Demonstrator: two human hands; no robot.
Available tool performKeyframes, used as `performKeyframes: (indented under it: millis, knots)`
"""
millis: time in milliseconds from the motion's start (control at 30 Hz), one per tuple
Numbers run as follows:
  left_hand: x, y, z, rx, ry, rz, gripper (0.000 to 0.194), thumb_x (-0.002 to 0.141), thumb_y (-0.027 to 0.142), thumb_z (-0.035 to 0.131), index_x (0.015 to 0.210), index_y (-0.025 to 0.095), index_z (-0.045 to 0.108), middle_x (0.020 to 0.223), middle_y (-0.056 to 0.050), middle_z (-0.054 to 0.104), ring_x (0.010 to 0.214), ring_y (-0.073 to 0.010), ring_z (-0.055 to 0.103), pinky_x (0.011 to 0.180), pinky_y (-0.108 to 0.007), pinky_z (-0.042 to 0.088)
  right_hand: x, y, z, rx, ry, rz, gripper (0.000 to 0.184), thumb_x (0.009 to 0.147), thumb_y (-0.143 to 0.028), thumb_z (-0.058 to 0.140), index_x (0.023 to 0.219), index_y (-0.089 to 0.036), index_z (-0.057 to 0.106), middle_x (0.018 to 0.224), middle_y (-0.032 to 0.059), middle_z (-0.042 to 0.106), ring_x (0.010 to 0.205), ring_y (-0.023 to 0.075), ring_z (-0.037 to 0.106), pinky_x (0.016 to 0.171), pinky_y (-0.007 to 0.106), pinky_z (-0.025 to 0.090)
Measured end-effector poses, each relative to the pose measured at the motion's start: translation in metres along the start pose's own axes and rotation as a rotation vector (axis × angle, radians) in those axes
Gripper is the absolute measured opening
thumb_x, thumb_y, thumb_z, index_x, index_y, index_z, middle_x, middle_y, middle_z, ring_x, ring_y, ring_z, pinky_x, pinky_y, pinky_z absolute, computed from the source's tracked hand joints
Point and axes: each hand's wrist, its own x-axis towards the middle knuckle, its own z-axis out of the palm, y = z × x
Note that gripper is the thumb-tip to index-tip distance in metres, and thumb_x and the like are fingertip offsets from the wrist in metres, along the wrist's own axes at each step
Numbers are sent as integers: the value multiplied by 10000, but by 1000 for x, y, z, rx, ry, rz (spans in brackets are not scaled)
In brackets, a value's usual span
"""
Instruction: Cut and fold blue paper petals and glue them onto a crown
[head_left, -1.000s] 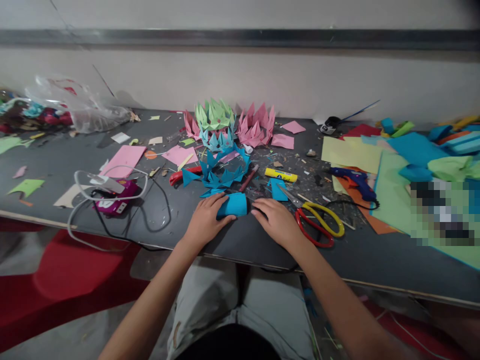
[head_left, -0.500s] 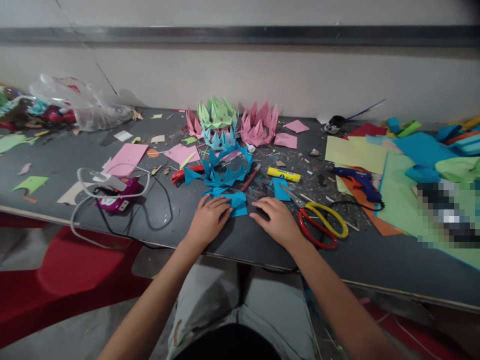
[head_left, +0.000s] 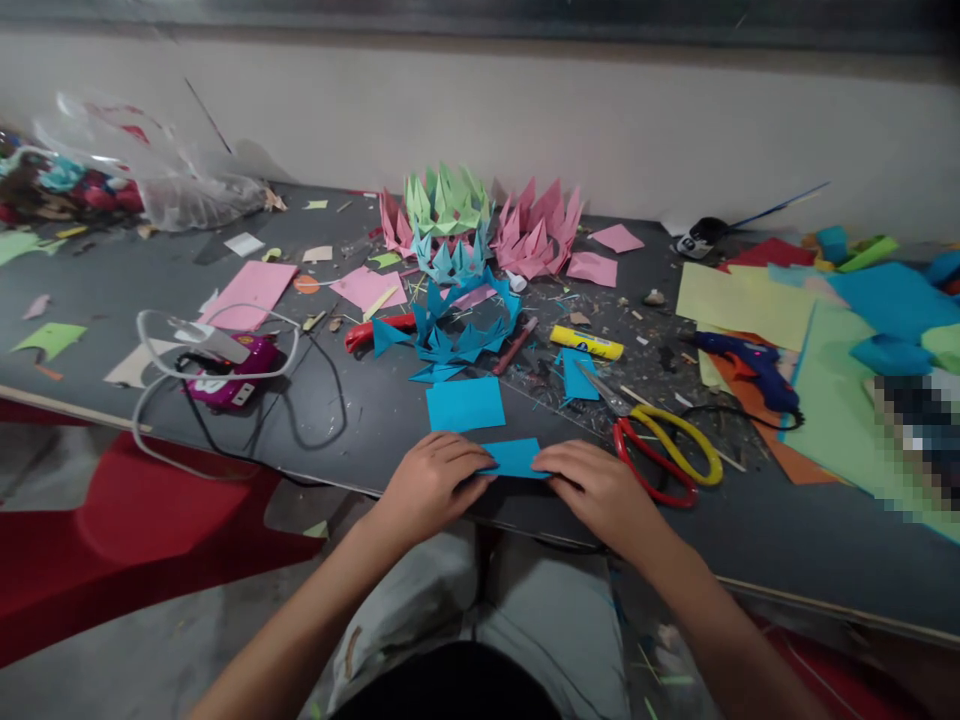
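Between my hands, near the table's front edge, is a small blue paper piece point(head_left: 516, 458). My left hand point(head_left: 435, 485) pinches its left end, and my right hand point(head_left: 592, 488) grips its right end. Just beyond lies a flat blue paper rectangle point(head_left: 466, 403), touched by neither hand. Behind that stands a ring of folded blue paper points point(head_left: 469, 335). Red-and-yellow-handled scissors point(head_left: 652, 440) lie right beside my right hand, their blades over another blue paper scrap point(head_left: 579, 374). A yellow glue stick point(head_left: 586, 342) rests farther back.
Folded green point(head_left: 448, 205) and pink paper rings point(head_left: 538, 235) stand near the wall. A purple power block point(head_left: 236, 372) with looped cables sits left. At right are a blue glue gun point(head_left: 750, 362) and paper sheets point(head_left: 739, 305). Scraps litter the grey table point(head_left: 360, 440).
My hands have drawn closer to the table edge, lifting a blue piece away and leaving a flat blue rectangle behind. My right hand has closed on the piece. The view has tilted down.
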Motion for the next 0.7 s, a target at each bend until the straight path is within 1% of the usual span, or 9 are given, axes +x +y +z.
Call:
performKeyframes:
  millis: [133, 233, 300, 400, 500, 700]
  knots:
    - [-7, 6, -1, -46, -61, -67, 184, 865, 287, 509, 851, 175, 654, 907, -43, 679, 852, -174, 611, 796, -342, 480, -10, -5, -6, 54, -88, 91, 140, 870, -211, 500, 882, -192, 638, 876, 30, 690, 832, 164, 608, 760, 294, 484]
    - [-6, 8, 2, -85, -29, -128, 172, 864, 261, 509, 832, 168, 651, 903, -49, 675, 863, -178, 607, 804, -349, 483, -7, -8, -6, 93, -128, 213, 149, 874, -247, 496, 848, -206, 636, 865, 20, 686, 829, 158, 609, 761, 278, 471]
    - [-4, 8, 5, -115, 11, -187, 139, 853, 239, 523, 850, 163, 640, 894, -53, 670, 856, -177, 609, 788, -338, 491, -3, -9, -5, 94, -121, 315, 141, 863, -269, 513, 815, -211, 632, 819, 13, 676, 778, 154, 611, 713, 263, 466]
    - [-3, 7, 10, -144, 43, -272, 92, 833, 208, 547, 864, 166, 624, 898, -55, 654, 832, -168, 611, 750, -312, 500, 6, -9, -2, 64, -99, 426, 139, 838, -301, 541, 785, -206, 628, 700, 3, 632, 634, 142, 582, 590, 242, 436]
    - [-3, 6, 13, -143, 55, -306, 77, 823, 177, 555, 870, 176, 616, 896, -49, 644, 832, -160, 608, 745, -294, 499, 13, -7, 2, 22, -87, 464, 141, 819, -303, 554, 757, -197, 624, 612, -8, 572, 552, 131, 533, 523, 231, 387]
    - [-2, 5, 16, -152, 72, -310, 79, 820, 140, 555, 855, 177, 615, 863, -33, 644, 814, -149, 605, 741, -279, 499, 16, -7, 6, -22, -76, 489, 148, 801, -285, 561, 691, -193, 597, 563, -19, 536, 530, 122, 499, 507, 223, 346]
